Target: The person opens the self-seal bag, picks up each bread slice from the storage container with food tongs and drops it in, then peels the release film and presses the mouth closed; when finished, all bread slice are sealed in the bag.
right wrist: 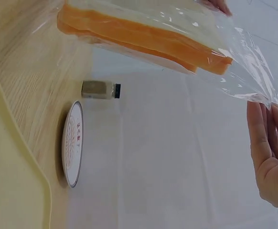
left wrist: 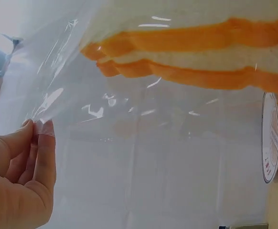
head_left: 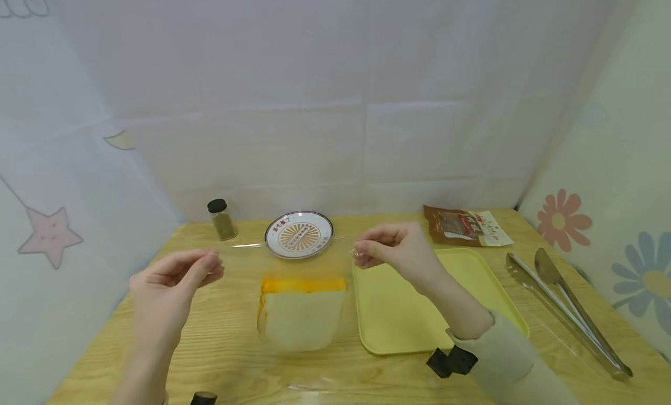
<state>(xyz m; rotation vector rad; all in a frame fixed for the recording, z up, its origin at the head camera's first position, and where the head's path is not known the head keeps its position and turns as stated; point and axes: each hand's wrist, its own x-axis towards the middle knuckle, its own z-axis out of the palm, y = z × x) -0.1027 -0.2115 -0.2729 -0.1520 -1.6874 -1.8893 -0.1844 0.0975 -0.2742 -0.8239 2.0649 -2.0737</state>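
Note:
A clear plastic bag [left wrist: 96, 112] hangs stretched between both hands, holding bread slices [head_left: 304, 317] with pale faces and orange crust. My left hand [head_left: 170, 288] pinches one upper corner of the bag between thumb and fingers. At the opposite upper corner, my right hand [head_left: 401, 253] pinches the film the same way. In the wrist views at least two crust edges [right wrist: 144, 38] show side by side inside the film. The bag is held up in front of me over the table; its full outline is hard to make out.
Behind the bag stand a white patterned plate [head_left: 299, 236] and a black-capped jar [head_left: 223, 223]. A yellow tray [head_left: 393, 320] lies right of the bag, partly under my right forearm. Further right are metal tongs [head_left: 571, 314] and a brown food packet [head_left: 456, 225].

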